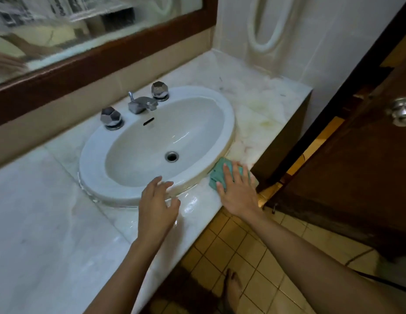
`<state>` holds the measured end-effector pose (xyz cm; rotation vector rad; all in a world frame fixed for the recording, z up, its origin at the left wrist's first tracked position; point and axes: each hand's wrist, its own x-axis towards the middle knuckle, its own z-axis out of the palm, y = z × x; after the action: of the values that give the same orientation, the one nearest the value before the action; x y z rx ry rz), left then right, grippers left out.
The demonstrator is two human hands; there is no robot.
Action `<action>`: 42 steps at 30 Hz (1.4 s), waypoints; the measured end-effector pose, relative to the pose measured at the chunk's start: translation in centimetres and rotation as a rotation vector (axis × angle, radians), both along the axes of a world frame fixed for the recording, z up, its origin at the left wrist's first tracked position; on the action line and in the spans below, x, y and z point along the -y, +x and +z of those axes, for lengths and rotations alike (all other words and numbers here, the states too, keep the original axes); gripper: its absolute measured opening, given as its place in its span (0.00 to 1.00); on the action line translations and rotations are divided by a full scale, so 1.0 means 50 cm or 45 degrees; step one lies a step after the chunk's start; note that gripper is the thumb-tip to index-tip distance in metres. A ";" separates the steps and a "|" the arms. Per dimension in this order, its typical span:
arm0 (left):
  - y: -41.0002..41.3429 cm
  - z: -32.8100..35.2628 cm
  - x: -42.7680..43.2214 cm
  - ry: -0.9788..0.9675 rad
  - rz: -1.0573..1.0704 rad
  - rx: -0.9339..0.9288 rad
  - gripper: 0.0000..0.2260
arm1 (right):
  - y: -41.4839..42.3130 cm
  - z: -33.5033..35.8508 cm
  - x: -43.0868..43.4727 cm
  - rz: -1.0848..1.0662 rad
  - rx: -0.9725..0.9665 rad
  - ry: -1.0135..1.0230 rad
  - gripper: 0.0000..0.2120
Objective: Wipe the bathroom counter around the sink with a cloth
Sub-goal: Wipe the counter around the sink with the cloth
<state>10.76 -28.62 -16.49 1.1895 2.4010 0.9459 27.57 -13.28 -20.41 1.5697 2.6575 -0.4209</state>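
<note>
A white oval sink (228,123) is set into a pale marble counter (50,223). A green cloth (216,172) lies on the counter at the sink's front right, near the counter's corner. My right hand (237,189) presses flat on the cloth with its fingers spread. My left hand (155,207) rests on the sink's front rim and the wet counter edge, fingers relaxed and holding nothing. The counter between my hands shines wet.
A chrome faucet (140,104) with two faceted knobs (111,117) stands at the sink's back. A wood-framed mirror (102,53) hangs above. A brown door (356,177) with a metal knob (401,112) stands open at the right. Tiled floor (254,257) and my bare foot (232,288) lie below.
</note>
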 end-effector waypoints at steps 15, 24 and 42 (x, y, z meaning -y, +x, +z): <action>0.010 -0.041 -0.276 -0.303 0.039 -0.294 0.20 | 0.079 -0.004 -0.169 0.434 -0.021 0.037 0.31; 0.016 -0.039 -0.284 -0.316 0.109 -0.295 0.14 | -0.011 -0.011 -0.330 0.062 -0.010 0.085 0.28; 0.021 0.001 -0.554 0.053 0.019 0.035 0.18 | 0.050 0.145 -0.573 -0.886 -1.470 -0.080 0.10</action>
<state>11.83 -0.94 -16.44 1.1667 2.3826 1.0147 30.07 15.39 -13.16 2.7944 2.3790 -1.8954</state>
